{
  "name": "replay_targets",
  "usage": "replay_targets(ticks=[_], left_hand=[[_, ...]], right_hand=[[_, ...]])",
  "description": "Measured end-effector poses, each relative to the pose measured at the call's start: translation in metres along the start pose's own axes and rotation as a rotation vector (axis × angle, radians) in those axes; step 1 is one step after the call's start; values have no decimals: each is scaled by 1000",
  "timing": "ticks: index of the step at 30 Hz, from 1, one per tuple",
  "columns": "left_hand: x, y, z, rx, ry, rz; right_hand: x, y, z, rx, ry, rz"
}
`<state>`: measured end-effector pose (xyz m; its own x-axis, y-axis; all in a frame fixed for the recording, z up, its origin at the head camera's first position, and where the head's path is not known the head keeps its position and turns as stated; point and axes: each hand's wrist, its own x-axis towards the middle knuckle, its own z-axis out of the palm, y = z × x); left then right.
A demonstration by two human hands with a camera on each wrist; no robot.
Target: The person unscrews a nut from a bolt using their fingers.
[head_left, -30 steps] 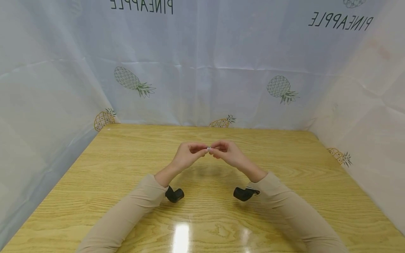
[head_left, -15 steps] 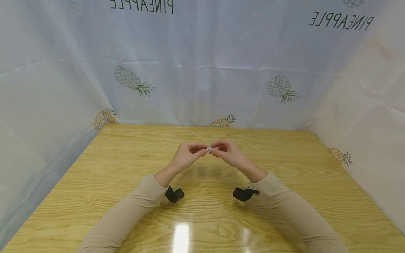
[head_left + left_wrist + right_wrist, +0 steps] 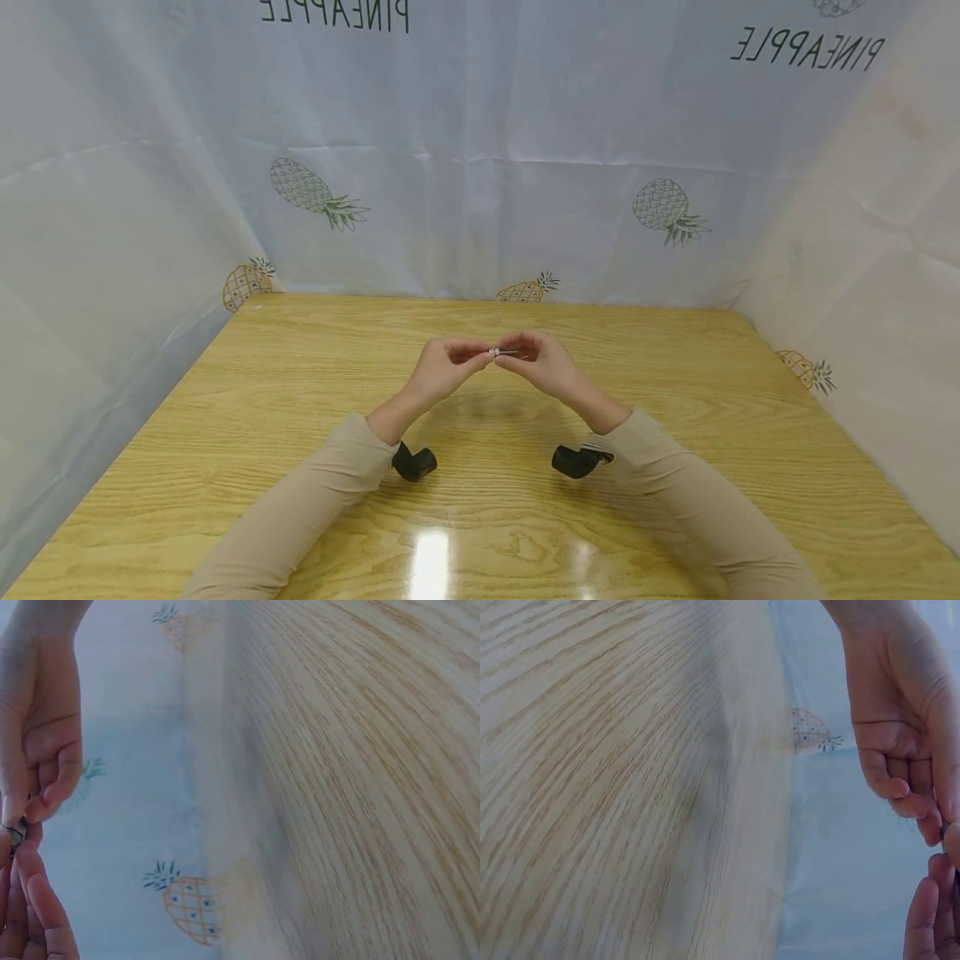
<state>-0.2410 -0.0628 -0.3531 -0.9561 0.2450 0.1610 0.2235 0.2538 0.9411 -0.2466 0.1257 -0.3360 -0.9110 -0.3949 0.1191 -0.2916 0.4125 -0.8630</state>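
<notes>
In the head view, both hands meet above the middle of the table. Between them is a small silver metal piece (image 3: 493,352) with a thin rod running toward the right palm; it is too small to tell its kind. My left hand (image 3: 444,367) pinches its left end between thumb and fingers. The right hand (image 3: 551,367) holds the other side the same way, its thumb and forefinger close to the left fingertips. In the left wrist view a rounded grey part of the metal piece (image 3: 16,834) shows between the fingertips. The right wrist view mostly hides it behind fingers.
Below the hands spreads a wood-grain table (image 3: 300,375). A white curtain (image 3: 465,225) printed with pineapples stands behind it and along both sides. Black curved mounts, a left one (image 3: 414,462) and a right one (image 3: 576,461), jut inward from the sleeve cuffs.
The arms stay in place. The right thumb and fingertips have shifted slightly at the metal piece, and more of its thin rod shows now.
</notes>
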Motion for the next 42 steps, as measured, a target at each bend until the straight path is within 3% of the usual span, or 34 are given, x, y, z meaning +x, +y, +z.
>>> replay_targets(ticks=[7,15,23,32,42], left_hand=[[-1,1,1,-5,8,22],[-1,1,3,-12,14,-6],[-1,-1,2,-8,8,48],[0,0,2,-9,15,2],[-1,1,2,-12,11,34]], right_hand=[[-1,-1,-1,33,5,-29],[2,0,-1,26,-15,15],[1,0,-2,3,-4,-1],[2,1,0,14,-41,19],[0,-2,-1,20,-2,-3]])
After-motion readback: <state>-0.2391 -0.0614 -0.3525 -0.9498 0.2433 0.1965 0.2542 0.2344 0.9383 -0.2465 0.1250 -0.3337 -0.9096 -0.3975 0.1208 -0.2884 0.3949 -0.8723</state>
